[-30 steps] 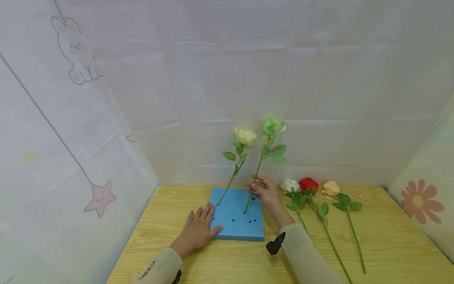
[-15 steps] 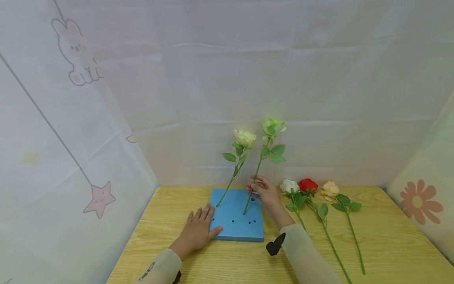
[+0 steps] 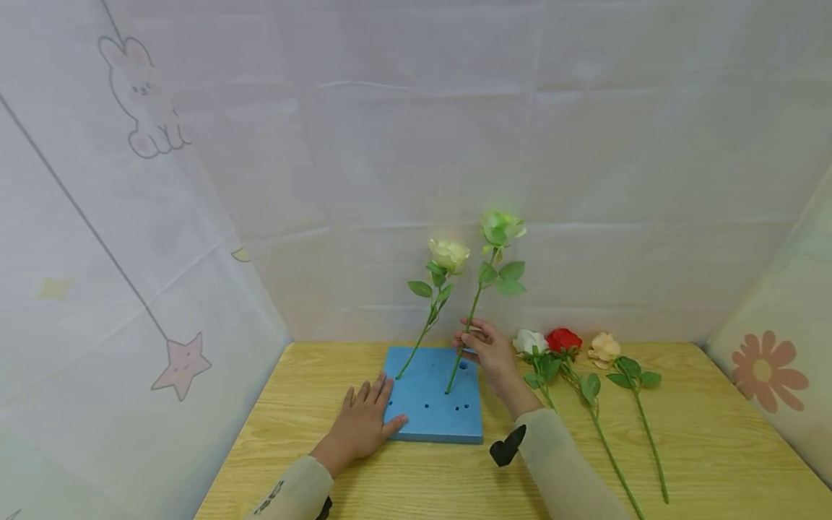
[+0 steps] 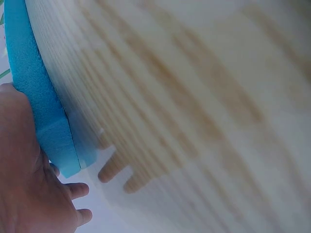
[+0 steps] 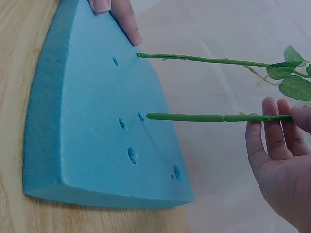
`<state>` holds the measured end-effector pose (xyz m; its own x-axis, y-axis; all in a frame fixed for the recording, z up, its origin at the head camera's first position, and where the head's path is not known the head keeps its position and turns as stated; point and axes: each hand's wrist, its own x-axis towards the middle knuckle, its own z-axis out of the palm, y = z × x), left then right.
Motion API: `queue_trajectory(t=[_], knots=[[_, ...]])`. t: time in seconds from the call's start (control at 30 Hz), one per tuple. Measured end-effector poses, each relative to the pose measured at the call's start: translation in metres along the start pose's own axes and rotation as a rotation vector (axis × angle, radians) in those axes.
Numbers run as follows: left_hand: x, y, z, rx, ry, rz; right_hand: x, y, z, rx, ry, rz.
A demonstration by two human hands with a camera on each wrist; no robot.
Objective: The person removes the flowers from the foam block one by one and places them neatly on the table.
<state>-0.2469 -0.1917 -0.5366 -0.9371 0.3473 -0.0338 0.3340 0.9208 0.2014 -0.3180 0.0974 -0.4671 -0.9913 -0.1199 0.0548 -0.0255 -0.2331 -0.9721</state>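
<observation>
A blue foam block (image 3: pixel 435 426) pierced with several holes lies on the table. My left hand (image 3: pixel 360 419) rests at its left edge, fingers spread; the left wrist view shows that hand (image 4: pixel 24 170) against the block's side (image 4: pixel 34 63). My right hand (image 3: pixel 494 357) pinches the stem of a light-green artificial rose (image 3: pixel 500 230) between thumb and fingers. In the right wrist view its stem's cut end (image 5: pixel 160 116) is just by a small hole, seemingly outside it. A cream rose (image 3: pixel 448 254) leans upright, its stem (image 5: pixel 194 58) standing in the block near the left hand.
On the table (image 3: pixel 702 433), right of the right forearm, lie a white rose (image 3: pixel 531 341), a red rose (image 3: pixel 564 339) and a peach rose (image 3: pixel 606 347), stems toward the front. A pale curtain (image 3: pixel 403 144) hangs close behind the block.
My right hand has lifted the green rose very slightly. The left hand keeps its place on the block, and the other roses lie as before.
</observation>
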Motion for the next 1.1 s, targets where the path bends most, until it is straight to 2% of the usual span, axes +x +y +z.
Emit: queue_trajectory(t=[0.3, 0.47, 0.67, 0.87, 1.1], knots=[[0.001, 0.001, -0.001, -0.006, 0.001, 0.008, -0.003, -0.011, -0.002, -0.022, -0.020, -0.035], [0.001, 0.000, -0.001, -0.013, 0.000, 0.010, -0.004, -0.016, -0.004, -0.001, -0.034, -0.024], [0.000, 0.001, -0.002, -0.040, 0.008, 0.018, -0.012, -0.027, -0.008, -0.028, -0.040, -0.016], [-0.001, 0.000, -0.003, -0.034, 0.012, 0.014, -0.022, -0.037, -0.019, -0.050, -0.078, -0.029], [0.000, -0.002, 0.000, -0.032, 0.014, 0.023, -0.036, -0.044, -0.042, -0.118, -0.076, -0.034]])
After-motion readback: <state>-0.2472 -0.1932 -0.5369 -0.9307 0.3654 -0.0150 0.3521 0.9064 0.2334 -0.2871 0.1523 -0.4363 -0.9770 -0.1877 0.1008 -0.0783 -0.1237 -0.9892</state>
